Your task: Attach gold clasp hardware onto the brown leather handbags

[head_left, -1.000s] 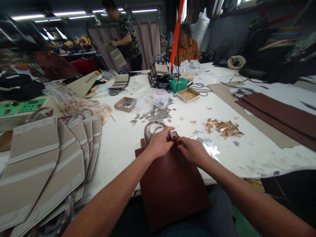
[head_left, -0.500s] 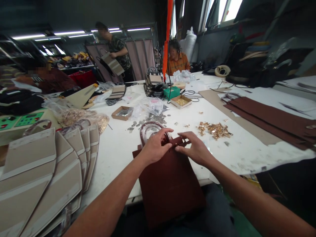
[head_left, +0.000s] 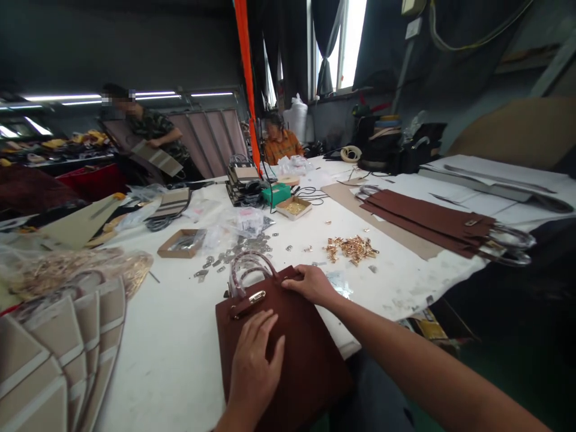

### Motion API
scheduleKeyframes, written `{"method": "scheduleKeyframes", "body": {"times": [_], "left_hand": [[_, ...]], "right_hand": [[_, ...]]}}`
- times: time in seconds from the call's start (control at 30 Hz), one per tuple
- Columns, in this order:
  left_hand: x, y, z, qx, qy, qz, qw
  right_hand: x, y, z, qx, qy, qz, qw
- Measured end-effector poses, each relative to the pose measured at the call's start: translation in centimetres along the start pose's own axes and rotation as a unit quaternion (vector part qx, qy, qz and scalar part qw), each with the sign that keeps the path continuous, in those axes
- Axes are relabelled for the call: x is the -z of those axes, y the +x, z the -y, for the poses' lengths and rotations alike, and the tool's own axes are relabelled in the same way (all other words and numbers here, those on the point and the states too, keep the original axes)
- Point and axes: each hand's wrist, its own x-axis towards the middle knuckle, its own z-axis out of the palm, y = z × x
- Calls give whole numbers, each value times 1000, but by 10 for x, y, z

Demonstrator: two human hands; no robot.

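Observation:
A dark brown handbag (head_left: 297, 360) leans at the table's near edge, its top toward the far side. Two handles (head_left: 252, 264) in clear plastic wrap rise from its top edge. Across the upper front runs a short brown strap (head_left: 240, 309) bearing a gold-coloured clasp plate (head_left: 257, 297). My left hand (head_left: 256, 354) lies on the bag's front just below the strap, fingers stretched out. With thumb and fingers, my right hand (head_left: 312, 285) pinches the bag's top right corner, where a small metal fitting shows.
Gold-coloured metal parts (head_left: 353, 249) lie heaped beyond my right hand, and flat grey plates (head_left: 225, 255) are scattered behind the bag. Brown bags (head_left: 423, 216) are stacked at right; beige panels (head_left: 63, 342) fan out at left. Two co-workers (head_left: 155, 135) (head_left: 281, 141) are across the table.
My left hand has come down from the handles onto the bag's front. My right hand has shifted to the top corner. The clasp plate and strap now show. The view has turned right.

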Motion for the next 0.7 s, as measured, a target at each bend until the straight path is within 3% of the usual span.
{"method": "scheduleKeyframes", "body": {"times": [0.13, 0.33, 0.43, 0.57, 0.7], "left_hand": [[-15, -23, 18, 28, 14, 45, 999], [-18, -21, 20, 43, 17, 54, 997], [-16, -22, 20, 49, 8, 51, 997], [-14, -23, 20, 57, -10, 41, 998], [-12, -24, 20, 64, -42, 33, 997]], "right_hand": [[12, 21, -23, -9, -56, -29, 998], [80, 42, -89, -89, -204, -70, 972], [93, 44, -109, -114, -243, -47, 962], [85, 42, -111, -118, -249, -19, 961], [86, 37, -96, -127, -235, -13, 963]]}}
